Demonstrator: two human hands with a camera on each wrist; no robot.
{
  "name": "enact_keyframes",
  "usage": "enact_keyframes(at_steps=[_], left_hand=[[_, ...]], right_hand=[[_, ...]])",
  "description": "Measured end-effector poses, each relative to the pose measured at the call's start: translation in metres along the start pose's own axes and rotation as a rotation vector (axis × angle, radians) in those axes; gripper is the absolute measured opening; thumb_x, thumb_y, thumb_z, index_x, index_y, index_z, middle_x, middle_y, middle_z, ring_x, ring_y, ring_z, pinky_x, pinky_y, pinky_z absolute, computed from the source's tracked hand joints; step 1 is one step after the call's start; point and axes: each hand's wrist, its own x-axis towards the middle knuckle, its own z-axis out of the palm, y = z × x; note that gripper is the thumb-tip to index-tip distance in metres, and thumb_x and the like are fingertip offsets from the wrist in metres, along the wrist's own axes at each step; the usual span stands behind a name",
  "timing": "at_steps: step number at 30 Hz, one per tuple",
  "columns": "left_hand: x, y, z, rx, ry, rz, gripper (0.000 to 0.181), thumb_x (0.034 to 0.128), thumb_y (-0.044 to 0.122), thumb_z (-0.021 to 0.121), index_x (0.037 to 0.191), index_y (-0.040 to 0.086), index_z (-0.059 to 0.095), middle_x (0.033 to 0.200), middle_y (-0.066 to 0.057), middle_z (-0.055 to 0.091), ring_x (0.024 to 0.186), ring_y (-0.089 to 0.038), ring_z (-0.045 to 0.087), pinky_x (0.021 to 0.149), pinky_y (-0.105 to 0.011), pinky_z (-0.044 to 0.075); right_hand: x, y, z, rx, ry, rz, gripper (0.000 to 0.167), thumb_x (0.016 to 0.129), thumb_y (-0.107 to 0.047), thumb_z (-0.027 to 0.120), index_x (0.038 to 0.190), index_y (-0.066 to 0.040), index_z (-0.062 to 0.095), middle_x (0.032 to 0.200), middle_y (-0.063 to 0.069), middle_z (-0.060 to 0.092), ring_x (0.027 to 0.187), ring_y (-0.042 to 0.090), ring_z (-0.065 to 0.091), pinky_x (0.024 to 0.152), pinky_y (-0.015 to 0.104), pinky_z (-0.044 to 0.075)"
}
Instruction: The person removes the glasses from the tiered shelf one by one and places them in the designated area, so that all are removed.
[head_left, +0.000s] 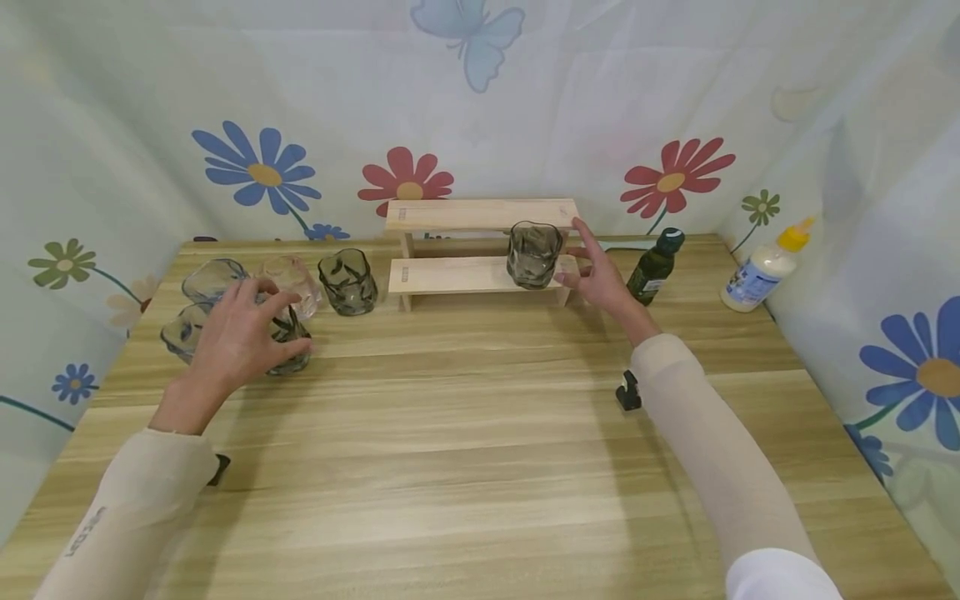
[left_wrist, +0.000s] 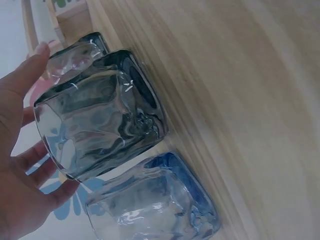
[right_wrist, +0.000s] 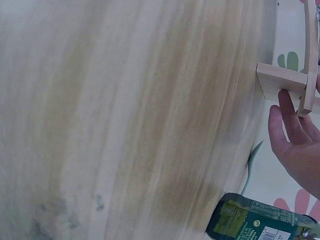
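My left hand [head_left: 238, 329] spreads around a dark grey glass [left_wrist: 102, 117] standing on the table at the left. In the left wrist view its thumb is raised apart from the glass and the other fingers lie behind it; contact is unclear. My right hand [head_left: 600, 275] is at the right end of a two-tier wooden shelf [head_left: 483, 214], its index finger by the upper board's corner. Its thumb is beside another grey glass [head_left: 534, 257] on the lower board [head_left: 450, 273]. Whether that thumb touches the glass, I cannot tell.
Left of the shelf stand another grey glass [head_left: 348, 283], a pinkish clear glass [head_left: 303, 292] and two bluish glasses, one near [left_wrist: 155, 205], one farther back [head_left: 213, 279]. To the right are a dark green bottle [head_left: 654, 268] and a white bottle with a yellow nozzle [head_left: 759, 275].
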Motion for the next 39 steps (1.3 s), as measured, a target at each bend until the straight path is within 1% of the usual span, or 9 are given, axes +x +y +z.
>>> enact_keyframes(at_steps=[4,9,15,19,24,28,34,37,39], left_hand=[[0.008,0.006,-0.001,-0.014,0.043,0.009,0.071,0.0687,0.036,0.092,0.128,0.009,0.063,0.128,-0.024,0.048,0.113,-0.046,0.045,0.090,-0.063,0.040],[0.026,0.022,-0.003,-0.056,0.055,0.028,0.072,0.0689,0.034,0.092,0.129,0.009,0.063,0.137,-0.025,0.046,0.125,-0.048,0.040,0.101,-0.066,0.035],[0.051,0.046,-0.001,-0.059,0.061,0.090,0.078,0.0684,0.040,0.092,0.133,0.009,0.061,0.143,-0.025,0.044,0.133,-0.047,0.039,0.104,-0.066,0.037],[0.068,0.062,0.004,-0.066,0.064,0.153,0.079,0.0707,0.043,0.090,0.136,0.011,0.059,0.147,-0.022,0.042,0.136,-0.043,0.038,0.103,-0.065,0.040],[0.090,0.084,0.010,-0.114,0.039,0.240,0.079,0.0731,0.044,0.088,0.138,0.013,0.057,0.150,-0.020,0.038,0.140,-0.041,0.034,0.106,-0.062,0.040],[0.106,0.102,0.016,-0.145,0.006,0.277,0.081,0.0745,0.047,0.086,0.143,0.019,0.053,0.153,-0.019,0.036,0.142,-0.040,0.033,0.109,-0.059,0.038],[0.126,0.125,0.024,-0.160,-0.029,0.329,0.083,0.0752,0.048,0.086,0.144,0.020,0.050,0.155,-0.017,0.035,0.143,-0.038,0.034,0.110,-0.057,0.038],[0.135,0.136,0.027,-0.159,-0.058,0.353,0.084,0.0757,0.048,0.085,0.146,0.019,0.050,0.158,-0.015,0.033,0.145,-0.036,0.032,0.112,-0.056,0.037],[0.142,0.142,0.028,-0.159,-0.087,0.354,0.085,0.0762,0.049,0.084,0.147,0.021,0.048,0.160,-0.012,0.031,0.148,-0.033,0.029,0.112,-0.059,0.035]], right_hand=[[-0.001,0.000,0.000,-0.004,0.000,-0.003,0.094,0.095,-0.007,0.067,0.161,-0.034,0.006,0.169,-0.001,0.013,0.143,0.035,0.041,0.094,0.051,0.048],[0.000,0.000,-0.001,-0.005,-0.002,-0.008,0.093,0.095,-0.007,0.066,0.162,-0.034,0.006,0.169,-0.001,0.013,0.143,0.035,0.040,0.095,0.052,0.048],[0.000,0.000,-0.001,-0.014,-0.002,-0.005,0.094,0.095,-0.008,0.066,0.161,-0.035,0.006,0.168,0.005,0.018,0.133,0.040,0.050,0.087,0.043,0.050],[0.001,0.001,-0.001,-0.021,-0.005,0.001,0.094,0.096,-0.009,0.066,0.161,-0.036,0.005,0.167,0.007,0.019,0.129,0.042,0.054,0.082,0.036,0.050],[0.000,0.002,-0.001,-0.010,-0.008,0.006,0.094,0.096,-0.010,0.067,0.161,-0.037,0.005,0.167,0.006,0.019,0.131,0.042,0.053,0.086,0.043,0.050],[0.000,0.002,-0.001,0.004,-0.009,-0.005,0.093,0.096,-0.009,0.066,0.161,-0.037,0.005,0.167,0.009,0.019,0.134,0.042,0.050,0.091,0.050,0.049],[0.000,0.003,-0.001,-0.006,-0.002,-0.018,0.093,0.096,-0.008,0.066,0.161,-0.036,0.006,0.168,0.007,0.017,0.131,0.042,0.052,0.088,0.045,0.050],[0.000,0.003,-0.001,-0.006,0.000,-0.014,0.093,0.096,-0.008,0.066,0.161,-0.035,0.006,0.167,0.009,0.019,0.127,0.044,0.054,0.087,0.044,0.051],[0.000,0.002,-0.001,-0.002,-0.002,-0.010,0.093,0.096,-0.008,0.066,0.161,-0.036,0.005,0.167,0.009,0.018,0.128,0.044,0.054,0.088,0.045,0.051]])
